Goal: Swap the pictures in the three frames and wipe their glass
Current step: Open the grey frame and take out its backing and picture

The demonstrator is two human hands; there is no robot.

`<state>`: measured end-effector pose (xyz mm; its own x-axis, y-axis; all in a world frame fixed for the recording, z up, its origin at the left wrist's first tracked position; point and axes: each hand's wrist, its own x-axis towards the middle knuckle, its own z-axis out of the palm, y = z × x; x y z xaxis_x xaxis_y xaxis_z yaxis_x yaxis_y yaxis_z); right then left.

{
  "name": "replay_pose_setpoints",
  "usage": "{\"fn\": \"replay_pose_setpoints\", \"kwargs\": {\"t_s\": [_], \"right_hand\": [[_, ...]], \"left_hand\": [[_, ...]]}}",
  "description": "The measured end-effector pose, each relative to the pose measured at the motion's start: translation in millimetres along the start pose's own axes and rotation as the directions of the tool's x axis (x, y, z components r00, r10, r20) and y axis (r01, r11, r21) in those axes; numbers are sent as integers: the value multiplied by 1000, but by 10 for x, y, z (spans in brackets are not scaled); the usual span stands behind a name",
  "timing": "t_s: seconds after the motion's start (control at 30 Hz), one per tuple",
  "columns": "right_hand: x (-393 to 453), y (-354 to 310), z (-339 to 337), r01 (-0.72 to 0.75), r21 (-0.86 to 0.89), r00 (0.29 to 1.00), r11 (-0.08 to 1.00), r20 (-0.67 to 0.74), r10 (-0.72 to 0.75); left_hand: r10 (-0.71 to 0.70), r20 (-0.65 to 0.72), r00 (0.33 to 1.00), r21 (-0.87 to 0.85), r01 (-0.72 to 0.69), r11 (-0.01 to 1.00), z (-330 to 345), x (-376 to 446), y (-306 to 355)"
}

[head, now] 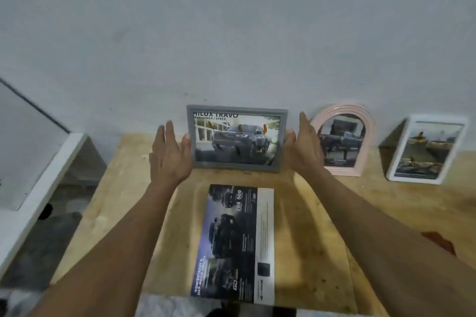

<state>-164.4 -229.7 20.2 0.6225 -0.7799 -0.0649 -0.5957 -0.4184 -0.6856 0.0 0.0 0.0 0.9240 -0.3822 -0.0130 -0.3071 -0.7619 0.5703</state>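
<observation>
Right now both hands flank the grey frame [237, 137], which stands upright at the back of the wooden bench [316, 226] against the wall [231, 20]. Left hand [171, 153] is at the frame's left edge, fingers straight and spread upward, thumb touching the edge. Right hand [302, 147] is at the frame's right edge, fingers straight, thumb against the edge; palms face each other with the frame between them. Neither hand curls round it. Frame shows a truck picture with "HILUX TRAVO" text. Just beyond the right hand, partly hidden behind it, stands the pink arched frame [343, 140]; further out on that side, well apart, leans the white frame [427, 149]. Nearer the person than both hands, between the forearms, a loose printed sheet [237, 242] lies flat on the bench. A red object [439, 239] peeks out beside the right forearm, unclear what.
</observation>
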Motion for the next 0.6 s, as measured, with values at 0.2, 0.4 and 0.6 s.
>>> {"fn": "replay_pose_setpoints", "kwargs": {"t_s": [0.2, 0.4, 0.6], "right_hand": [[353, 2, 486, -197, -27, 978, 980, 61, 199], [665, 98, 818, -397, 20, 916, 918, 66, 395], [829, 239, 919, -432, 94, 901, 897, 94, 424]], "left_hand": [[-122, 107, 987, -125, 135, 983, 361, 674, -324], [-203, 201, 958, -115, 229, 967, 607, 1090, -556], [-146, 228, 963, -126, 178, 976, 826, 1176, -579]]}}
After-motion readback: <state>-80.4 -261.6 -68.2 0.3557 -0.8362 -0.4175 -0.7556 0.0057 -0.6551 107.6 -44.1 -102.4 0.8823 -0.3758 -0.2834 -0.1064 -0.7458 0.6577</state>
